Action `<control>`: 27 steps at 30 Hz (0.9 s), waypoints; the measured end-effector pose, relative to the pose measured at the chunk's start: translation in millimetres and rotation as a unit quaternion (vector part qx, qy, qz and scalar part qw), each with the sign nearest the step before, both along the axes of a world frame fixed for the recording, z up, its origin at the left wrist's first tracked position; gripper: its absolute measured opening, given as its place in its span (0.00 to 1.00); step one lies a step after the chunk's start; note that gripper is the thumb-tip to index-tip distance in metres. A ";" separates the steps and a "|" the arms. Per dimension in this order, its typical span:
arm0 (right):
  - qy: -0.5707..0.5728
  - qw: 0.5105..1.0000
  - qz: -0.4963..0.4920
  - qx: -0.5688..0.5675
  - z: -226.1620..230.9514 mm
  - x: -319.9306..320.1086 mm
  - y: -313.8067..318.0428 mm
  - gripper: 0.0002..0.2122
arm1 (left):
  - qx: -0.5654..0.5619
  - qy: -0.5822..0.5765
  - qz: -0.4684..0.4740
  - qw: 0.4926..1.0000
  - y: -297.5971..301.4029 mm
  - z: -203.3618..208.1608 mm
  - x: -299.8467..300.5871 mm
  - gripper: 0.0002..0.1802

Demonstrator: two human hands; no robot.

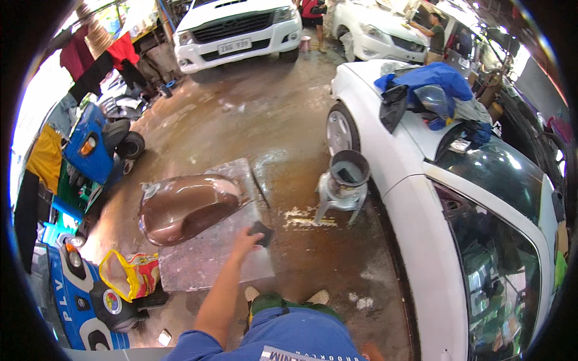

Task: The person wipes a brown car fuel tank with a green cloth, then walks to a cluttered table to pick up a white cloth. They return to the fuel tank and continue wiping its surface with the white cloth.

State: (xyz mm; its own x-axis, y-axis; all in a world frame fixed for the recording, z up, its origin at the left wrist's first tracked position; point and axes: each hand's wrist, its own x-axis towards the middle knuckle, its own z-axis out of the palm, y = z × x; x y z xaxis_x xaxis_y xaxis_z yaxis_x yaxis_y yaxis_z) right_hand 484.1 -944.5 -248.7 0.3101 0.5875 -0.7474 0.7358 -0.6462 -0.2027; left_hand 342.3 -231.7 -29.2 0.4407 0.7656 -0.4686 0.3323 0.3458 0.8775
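Note:
My left hand reaches out over a flat, wet-looking board on the floor. Its fingers are closed on a small dark pad, held at the board's right side. Left of that hand, a glossy brown curved body panel lies on the board, wet and shiny. Only a small part of my right hand shows at the lower edge by my blue shirt, and its fingers cannot be made out. To the right, a grey bucket with liquid and a dark item inside stands on a white plastic stool.
A white car fills the right side, with a blue cover heaped on it. Blue vehicles and a yellow-and-red bag stand at left. Farther off are a white pickup, another white car and a person beside it.

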 end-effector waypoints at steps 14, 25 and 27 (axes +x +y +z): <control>-0.065 0.962 -0.178 0.196 -11.9 91.0 40.0 0.16 | 0.025 -0.141 -0.039 0.989 -26.2 15.3 349.1 0.34; 0.065 0.895 -0.426 0.110 104.2 230.3 256.1 0.16 | 0.545 0.193 0.223 0.785 148.1 36.0 79.6 0.24; 0.075 0.892 -0.430 0.116 117.9 254.4 294.3 0.16 | 0.559 0.378 0.294 0.677 204.7 48.1 -13.7 0.30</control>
